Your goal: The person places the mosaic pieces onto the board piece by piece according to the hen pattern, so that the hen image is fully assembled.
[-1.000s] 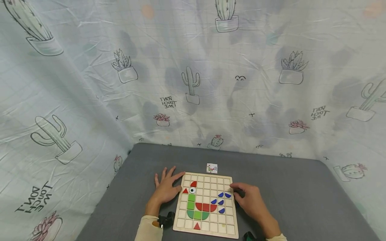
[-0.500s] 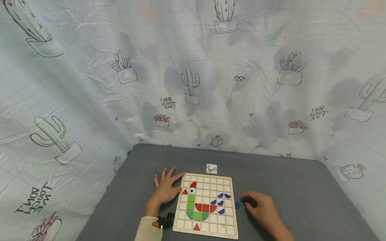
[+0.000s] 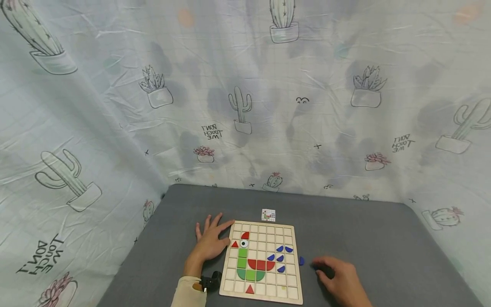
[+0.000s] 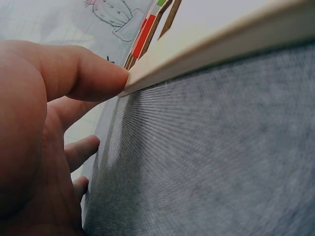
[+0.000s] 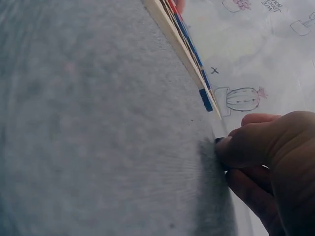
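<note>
Board point(image 3: 261, 263) braced by flat left hand point(image 3: 210, 242) w/ relaxed fingers; right hand point(image 3: 339, 279) pinches a blue piece point(image 3: 315, 267) beside it.

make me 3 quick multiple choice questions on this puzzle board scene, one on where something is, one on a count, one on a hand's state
1. Where does the loose blue piece lie?
A. on the grey table, just right of the wooden board
B. on the board's top row
C. under the left hand

2. How many red triangles are on the board?
A. none
B. two
C. five

3. How is the left hand?
A. clenched in a fist
B. lifted in the air
C. flat, fingers spread, touching the board's left edge

Answers:
1 A, the head view shows it on the table between the board and the right hand.
2 B, one beside the eye, one at the bottom.
3 C, the thumb meets the board's edge.
</note>
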`<action>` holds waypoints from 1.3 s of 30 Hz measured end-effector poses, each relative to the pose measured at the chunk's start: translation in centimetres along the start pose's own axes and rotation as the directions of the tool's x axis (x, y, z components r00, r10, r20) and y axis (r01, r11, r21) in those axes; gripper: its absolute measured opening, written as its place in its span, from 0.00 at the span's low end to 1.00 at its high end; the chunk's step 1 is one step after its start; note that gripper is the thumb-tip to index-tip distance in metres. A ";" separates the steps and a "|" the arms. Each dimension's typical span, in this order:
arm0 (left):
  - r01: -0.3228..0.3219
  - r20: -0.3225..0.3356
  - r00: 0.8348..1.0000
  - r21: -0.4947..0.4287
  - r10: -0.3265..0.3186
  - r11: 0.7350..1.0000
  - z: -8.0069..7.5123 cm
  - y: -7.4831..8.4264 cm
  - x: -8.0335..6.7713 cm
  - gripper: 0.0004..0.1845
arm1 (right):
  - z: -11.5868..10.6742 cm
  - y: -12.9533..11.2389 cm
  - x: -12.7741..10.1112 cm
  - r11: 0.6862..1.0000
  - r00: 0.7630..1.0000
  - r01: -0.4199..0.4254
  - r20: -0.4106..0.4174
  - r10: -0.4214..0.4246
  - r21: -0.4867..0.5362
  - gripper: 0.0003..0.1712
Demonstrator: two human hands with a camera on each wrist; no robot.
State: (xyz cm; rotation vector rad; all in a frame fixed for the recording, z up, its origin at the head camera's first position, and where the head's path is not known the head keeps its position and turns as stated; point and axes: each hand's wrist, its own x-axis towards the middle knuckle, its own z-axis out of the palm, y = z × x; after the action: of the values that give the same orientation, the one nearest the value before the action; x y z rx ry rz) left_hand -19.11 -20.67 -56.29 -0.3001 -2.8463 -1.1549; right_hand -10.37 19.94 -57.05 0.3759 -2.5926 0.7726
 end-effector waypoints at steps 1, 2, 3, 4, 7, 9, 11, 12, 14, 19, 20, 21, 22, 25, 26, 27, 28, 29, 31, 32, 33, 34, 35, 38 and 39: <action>0.002 0.000 1.000 0.000 -0.002 1.000 0.0 0.0 0.0 0.33 | 0.1 -0.1 0.0 1.000 1.000 0.003 -0.011 -0.003 0.001 0.26; 0.003 0.000 1.000 -0.002 -0.003 1.000 0.0 0.0 0.0 0.33 | 0.2 -0.1 0.0 1.000 1.000 0.004 -0.027 -0.004 -0.001 0.26; 0.004 0.000 1.000 -0.003 -0.004 1.000 0.0 0.1 0.0 0.33 | 0.3 -0.1 0.0 1.000 0.999 0.008 -0.041 -0.009 -0.004 0.26; 0.006 0.000 1.000 -0.003 -0.006 1.000 0.0 0.1 -0.1 0.33 | 0.4 -0.2 0.1 1.000 0.999 0.003 -0.048 -0.003 -0.003 0.26; 0.008 -0.002 1.000 -0.005 -0.008 1.000 0.0 0.1 -0.1 0.33 | 0.5 -0.6 0.6 1.000 0.999 -0.013 -0.053 0.013 -0.002 0.24; 0.008 -0.004 1.000 -0.005 -0.008 1.000 0.0 0.1 -0.1 0.33 | 0.7 -0.9 1.1 1.000 0.998 -0.009 -0.061 0.009 0.002 0.23; 0.009 -0.004 1.000 -0.005 -0.009 1.000 0.0 0.1 -0.1 0.33 | 0.9 -1.2 1.5 1.000 0.998 0.007 -0.066 -0.005 0.027 0.23; 0.009 -0.003 1.000 -0.005 -0.009 1.000 -0.1 0.1 -0.1 0.33 | 1.1 -1.4 1.8 0.999 0.997 0.018 -0.071 -0.015 0.038 0.23; 0.012 -0.003 1.000 -0.003 -0.012 1.000 -0.1 0.1 -0.1 0.33 | 1.6 -1.6 2.2 0.997 0.996 0.048 -0.084 -0.042 0.066 0.23; 0.012 -0.002 1.000 -0.001 -0.012 1.000 -0.2 0.1 0.0 0.33 | 2.6 -2.4 3.0 0.987 0.998 0.050 -0.054 -0.043 0.150 0.23; 0.012 -0.001 1.000 -0.001 -0.012 1.000 -0.2 0.1 0.0 0.33 | 2.7 -2.6 3.2 0.986 0.999 0.037 -0.036 -0.032 0.165 0.23; 0.012 0.000 1.000 -0.001 -0.012 1.000 -0.2 0.1 0.0 0.33 | 2.9 -2.8 3.3 0.984 1.000 0.025 -0.018 -0.023 0.175 0.23; 0.013 0.002 1.000 0.000 -0.013 1.000 -0.2 0.1 -0.1 0.33 | 3.0 -3.0 3.5 0.983 1.000 0.014 0.002 -0.014 0.184 0.23; 0.015 0.004 1.000 0.001 -0.015 1.000 -0.2 0.1 -0.1 0.33 | 3.4 -3.4 3.9 0.979 0.998 -0.013 0.056 0.001 0.202 0.22; 0.016 0.004 1.000 0.002 -0.016 1.000 -0.2 0.1 -0.1 0.33 | 3.5 -3.6 4.0 0.978 0.997 -0.015 0.072 0.001 0.207 0.22; 0.017 0.004 1.000 0.002 -0.017 1.000 -0.2 0.1 -0.1 0.33 | 3.6 -3.6 4.0 0.977 0.997 -0.012 0.083 -0.005 0.211 0.21; 0.017 0.003 1.000 0.003 -0.017 1.000 -0.2 0.1 -0.1 0.33 | 3.7 -3.7 4.1 0.977 0.996 -0.006 0.092 -0.014 0.214 0.21; 0.016 0.002 1.000 0.004 -0.016 1.000 -0.2 0.1 0.0 0.33 | 3.8 -3.8 4.2 0.976 0.995 0.002 0.097 -0.024 0.218 0.21; 0.015 0.000 1.000 0.006 -0.015 1.000 -0.2 0.1 0.0 0.33 | 3.9 -3.8 4.2 0.975 0.994 0.024 0.100 -0.047 0.221 0.20; 0.016 0.000 1.000 0.005 -0.016 1.000 -0.2 0.0 0.0 0.33 | 3.9 -3.9 4.2 0.974 0.993 0.034 0.099 -0.057 0.224 0.19; 0.015 -0.001 1.000 0.005 -0.015 1.000 -0.1 0.0 0.0 0.33 | 4.0 -3.9 4.2 0.974 0.993 0.043 0.097 -0.066 0.223 0.19; 0.015 -0.002 1.000 0.005 -0.015 1.000 -0.1 0.0 0.0 0.33 | 4.0 -3.9 4.2 0.973 0.993 0.050 0.095 -0.073 0.226 0.19; 0.015 -0.002 1.000 0.004 -0.015 1.000 -0.1 0.0 0.0 0.33 | 4.0 -3.9 4.1 0.973 0.993 0.056 0.092 -0.079 0.226 0.19; 0.016 -0.003 1.000 0.002 -0.016 1.000 -0.1 0.0 0.0 0.33 | 4.1 -4.1 4.0 0.972 0.992 0.065 0.090 -0.087 0.226 0.19; 0.016 -0.004 1.000 0.001 -0.016 1.000 -0.1 0.0 0.0 0.33 | 4.1 -4.1 4.0 0.972 0.992 0.067 0.092 -0.090 0.226 0.19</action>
State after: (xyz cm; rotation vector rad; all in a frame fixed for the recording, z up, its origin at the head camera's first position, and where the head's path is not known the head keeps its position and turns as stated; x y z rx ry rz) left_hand -19.09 -20.74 -56.25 -0.2749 -2.8514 -1.1558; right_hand -13.64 13.71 -56.50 0.5947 -2.5715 1.0452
